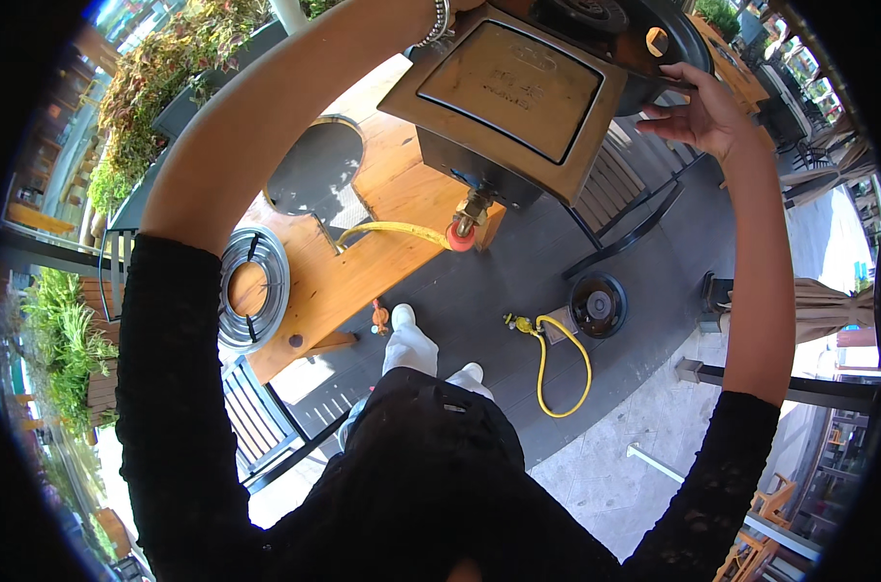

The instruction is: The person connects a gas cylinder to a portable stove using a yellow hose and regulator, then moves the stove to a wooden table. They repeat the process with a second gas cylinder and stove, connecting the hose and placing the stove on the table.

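A portable gas burner (pixel 513 94) is raised and tilted before me, above the table edge. Its metal box has a framed lid panel with embossed writing; its round black burner pan (pixel 673 73) lies at the top right. My right hand (pixel 702 116) grips the pan's rim, thumb on the edge, other fingers spread below. My left hand (pixel 467 4), under a bracelet, is at the box's far left corner, mostly cut off by the picture's top. A brass fitting (pixel 473 207) with a red collar joins a yellow gas hose (pixel 397 229) to the box.
The wooden table (pixel 317 305) has a round dark inset (pixel 320 171) and a metal ring (pixel 277 291). On the deck lie an orange gas regulator (pixel 380 318), another yellow hose (pixel 586 385) and a round black burner (pixel 598 304). Slatted chairs (pixel 255 415) stand close by.
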A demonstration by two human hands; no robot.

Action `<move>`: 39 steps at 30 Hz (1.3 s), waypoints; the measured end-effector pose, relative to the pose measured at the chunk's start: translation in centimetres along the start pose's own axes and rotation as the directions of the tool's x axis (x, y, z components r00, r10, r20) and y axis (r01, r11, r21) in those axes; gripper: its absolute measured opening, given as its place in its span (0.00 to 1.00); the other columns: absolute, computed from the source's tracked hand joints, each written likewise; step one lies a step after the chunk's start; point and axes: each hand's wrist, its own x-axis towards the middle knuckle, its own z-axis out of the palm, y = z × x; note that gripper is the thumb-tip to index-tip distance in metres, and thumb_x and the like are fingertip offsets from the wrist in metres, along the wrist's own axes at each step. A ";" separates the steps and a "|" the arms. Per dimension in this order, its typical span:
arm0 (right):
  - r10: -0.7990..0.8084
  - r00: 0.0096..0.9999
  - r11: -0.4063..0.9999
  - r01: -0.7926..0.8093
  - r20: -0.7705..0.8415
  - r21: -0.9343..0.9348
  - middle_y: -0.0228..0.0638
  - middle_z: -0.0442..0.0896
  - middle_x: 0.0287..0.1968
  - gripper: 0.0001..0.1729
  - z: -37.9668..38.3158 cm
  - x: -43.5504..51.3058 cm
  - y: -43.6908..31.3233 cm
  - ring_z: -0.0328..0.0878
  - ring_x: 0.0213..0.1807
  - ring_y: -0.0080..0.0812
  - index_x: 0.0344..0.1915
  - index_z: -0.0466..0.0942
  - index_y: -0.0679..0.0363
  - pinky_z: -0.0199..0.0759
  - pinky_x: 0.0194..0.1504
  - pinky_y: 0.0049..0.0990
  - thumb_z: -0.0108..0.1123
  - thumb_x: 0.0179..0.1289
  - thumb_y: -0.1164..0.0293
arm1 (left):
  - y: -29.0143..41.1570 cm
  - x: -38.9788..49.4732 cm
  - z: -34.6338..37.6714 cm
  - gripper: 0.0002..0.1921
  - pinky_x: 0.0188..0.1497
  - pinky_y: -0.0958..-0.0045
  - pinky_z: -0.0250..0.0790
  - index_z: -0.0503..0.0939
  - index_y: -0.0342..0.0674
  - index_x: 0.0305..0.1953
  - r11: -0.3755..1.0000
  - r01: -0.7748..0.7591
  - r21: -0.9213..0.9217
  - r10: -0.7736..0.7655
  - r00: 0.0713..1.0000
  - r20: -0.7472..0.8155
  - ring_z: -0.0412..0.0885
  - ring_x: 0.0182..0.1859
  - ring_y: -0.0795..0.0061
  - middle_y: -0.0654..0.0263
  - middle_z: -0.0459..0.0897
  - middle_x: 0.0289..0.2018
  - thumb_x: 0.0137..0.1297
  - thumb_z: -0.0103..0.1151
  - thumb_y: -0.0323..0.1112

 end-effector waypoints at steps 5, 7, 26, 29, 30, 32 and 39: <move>0.058 0.998 0.930 -0.045 -0.026 0.364 0.57 0.70 0.41 0.18 -2.7 -1.9 8.2 0.75 0.39 0.53 0.44 0.64 0.69 0.79 0.34 0.27 0.51 0.53 0.73 | -2.8 -7.2 8.0 0.15 0.28 0.66 0.67 0.73 0.23 0.27 1.000 0.012 -0.005 -0.012 0.999 0.043 0.77 0.29 0.67 0.55 0.77 0.25 0.57 0.44 0.33; 0.149 0.982 0.873 -0.078 -0.112 0.481 0.52 0.68 0.42 0.16 -4.2 -2.0 11.2 0.75 0.37 0.53 0.41 0.64 0.69 0.79 0.36 0.32 0.51 0.51 0.78 | -5.0 -9.7 11.1 0.16 0.31 0.65 0.67 0.72 0.22 0.28 0.999 -0.002 -0.042 0.006 0.997 0.077 0.77 0.29 0.64 0.53 0.77 0.25 0.58 0.42 0.34; 0.511 0.693 0.772 -0.109 -0.509 0.626 0.35 0.71 0.38 0.24 -15.7 -9.6 38.1 0.74 0.35 0.35 0.46 0.66 0.53 0.75 0.30 0.30 0.49 0.47 0.84 | -40.4 -11.0 10.5 0.09 0.30 0.76 0.67 0.71 0.32 0.38 0.952 0.299 -0.066 -0.286 0.794 -0.536 0.75 0.27 0.74 0.59 0.77 0.28 0.56 0.44 0.27; 0.504 0.698 0.744 -0.052 -0.509 0.666 0.30 0.73 0.32 0.12 -16.3 -11.3 39.6 0.75 0.33 0.33 0.34 0.68 0.61 0.78 0.35 0.35 0.48 0.47 0.84 | -52.6 -6.0 7.6 0.08 0.30 0.73 0.66 0.72 0.31 0.34 0.733 0.672 -0.103 -0.660 0.667 -0.346 0.75 0.32 0.72 0.59 0.78 0.29 0.53 0.45 0.25; 0.520 0.690 0.722 -0.039 -0.504 0.691 0.30 0.73 0.32 0.12 -16.3 -11.7 39.8 0.75 0.34 0.33 0.34 0.68 0.62 0.77 0.37 0.37 0.48 0.47 0.85 | -55.8 -4.6 7.3 0.09 0.31 0.70 0.68 0.73 0.31 0.33 0.638 0.746 -0.193 -0.770 0.621 -0.145 0.77 0.31 0.65 0.54 0.78 0.31 0.54 0.44 0.28; 0.535 0.651 0.726 -0.028 -0.539 0.687 0.30 0.72 0.32 0.12 -15.9 -12.6 40.0 0.75 0.35 0.34 0.34 0.68 0.64 0.76 0.41 0.40 0.47 0.46 0.86 | -60.2 -2.3 7.5 0.15 0.31 0.62 0.71 0.72 0.28 0.37 0.422 0.833 -0.358 -0.882 0.468 0.050 0.78 0.33 0.54 0.48 0.76 0.33 0.58 0.40 0.34; 0.571 0.600 0.707 -0.014 -0.560 0.707 0.28 0.73 0.33 0.15 -14.1 -14.8 40.1 0.74 0.38 0.31 0.37 0.68 0.64 0.74 0.44 0.37 0.47 0.46 0.88 | -58.5 1.1 9.8 0.12 0.37 0.60 0.67 0.66 0.37 0.39 -0.336 0.444 -0.830 -0.872 0.186 0.453 0.73 0.28 0.63 0.58 0.74 0.29 0.64 0.37 0.40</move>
